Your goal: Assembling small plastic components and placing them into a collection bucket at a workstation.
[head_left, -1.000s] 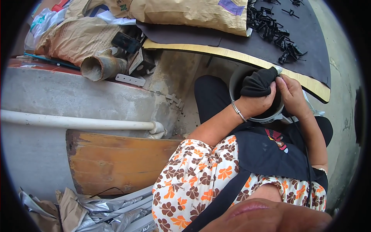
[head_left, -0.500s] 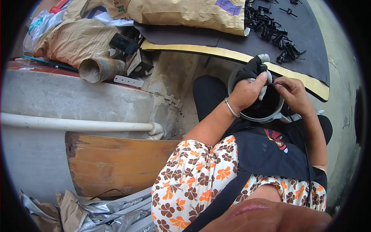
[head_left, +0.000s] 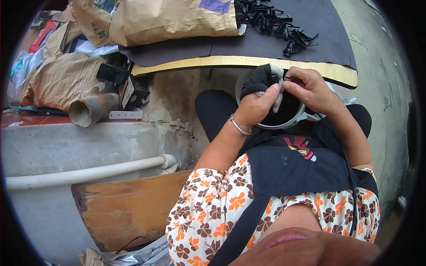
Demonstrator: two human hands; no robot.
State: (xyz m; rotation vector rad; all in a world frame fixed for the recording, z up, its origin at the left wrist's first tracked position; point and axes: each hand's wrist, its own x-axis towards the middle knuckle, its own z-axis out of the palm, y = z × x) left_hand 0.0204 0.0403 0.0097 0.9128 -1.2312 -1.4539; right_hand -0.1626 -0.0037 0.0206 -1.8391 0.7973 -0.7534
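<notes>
Over a light-coloured bucket (head_left: 296, 119) between my knees, both hands work close together. Black and white cloth, perhaps part of a glove, covers the fingers of my left hand (head_left: 255, 106); its bare thumb presses against them. What lies under that thumb is hidden. Beside it, my right hand (head_left: 308, 88) is bare, thumb and forefinger pinched together near the white part of the cloth (head_left: 277, 73). Anything in this pinch is too small to make out. The bucket's inside looks dark. Several small black plastic parts (head_left: 288, 37) lie on the dark-topped table (head_left: 328, 26) beyond my hands.
A large brown paper sack (head_left: 173, 22) rests on the table, whose pale edge (head_left: 186, 65) runs close to my hands. At left, a rusty pipe piece (head_left: 88, 108), a dark phone-like object (head_left: 112, 74) and crumpled paper (head_left: 62, 82) crowd a ledge. A white pipe (head_left: 88, 174) runs below.
The whole view has shifted, so the table and my hands appear further left. The thin dark piece that showed between my hands is now out of sight. My fingertips remain close together.
</notes>
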